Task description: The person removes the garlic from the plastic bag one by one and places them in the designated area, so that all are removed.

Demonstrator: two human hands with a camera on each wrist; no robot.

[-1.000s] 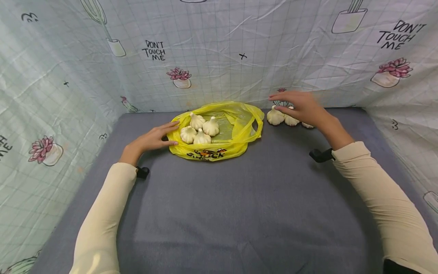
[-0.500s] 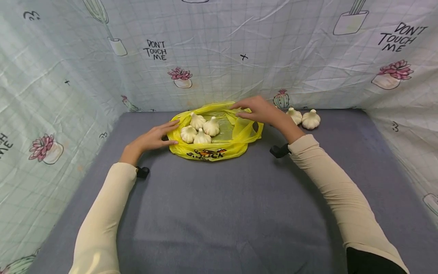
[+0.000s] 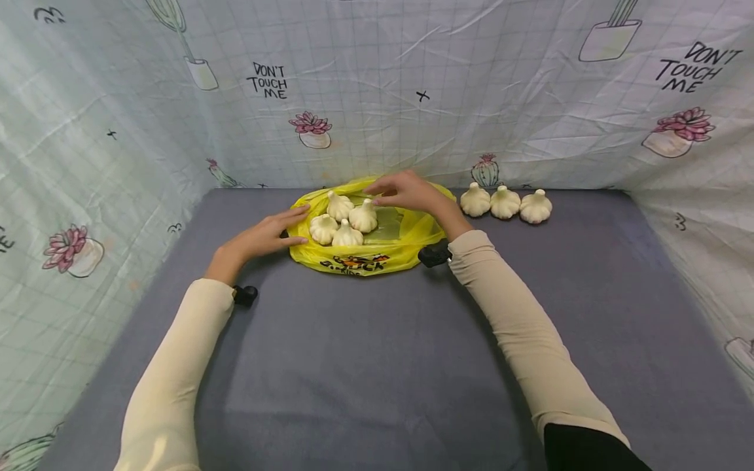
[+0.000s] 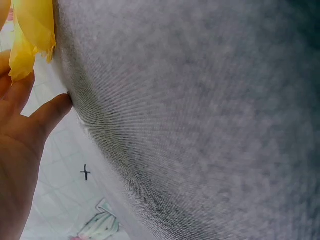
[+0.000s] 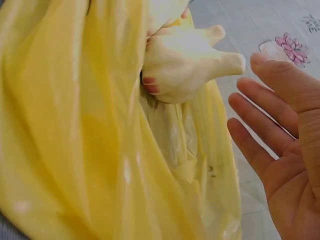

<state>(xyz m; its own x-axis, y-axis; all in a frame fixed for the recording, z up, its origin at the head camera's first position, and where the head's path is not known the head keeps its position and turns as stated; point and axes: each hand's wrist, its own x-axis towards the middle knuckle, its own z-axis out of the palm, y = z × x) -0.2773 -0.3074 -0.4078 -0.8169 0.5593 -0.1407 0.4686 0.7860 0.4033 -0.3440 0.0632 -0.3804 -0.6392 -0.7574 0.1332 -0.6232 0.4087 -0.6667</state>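
Observation:
A yellow plastic bag (image 3: 412, 229) lies on its side with its mouth spread, and several garlic bulbs (image 3: 347, 235) sit in its left part. My left hand (image 3: 256, 239) rests at the bag's left edge, fingers and thumb spread and straight. Over the bag's opening, my right hand (image 3: 406, 193) reaches in from the right. In the right wrist view its fingers are extended, with the thumb tip right by the stem of one garlic bulb (image 5: 185, 65); nothing is in the palm. The left wrist view shows the left thumb apart from the yellow plastic (image 4: 32, 30).
Three more garlic bulbs (image 3: 505, 203) stand in a row to the right of the bag, near the back edge. Grey cloth (image 3: 365, 366) covers the table. A printed white curtain (image 3: 377, 85) hangs behind and along both sides.
My right hand has moved left from over the row of three garlic bulbs to above the bag's opening, by the bulbs inside. The left hand has stayed at the bag's left edge.

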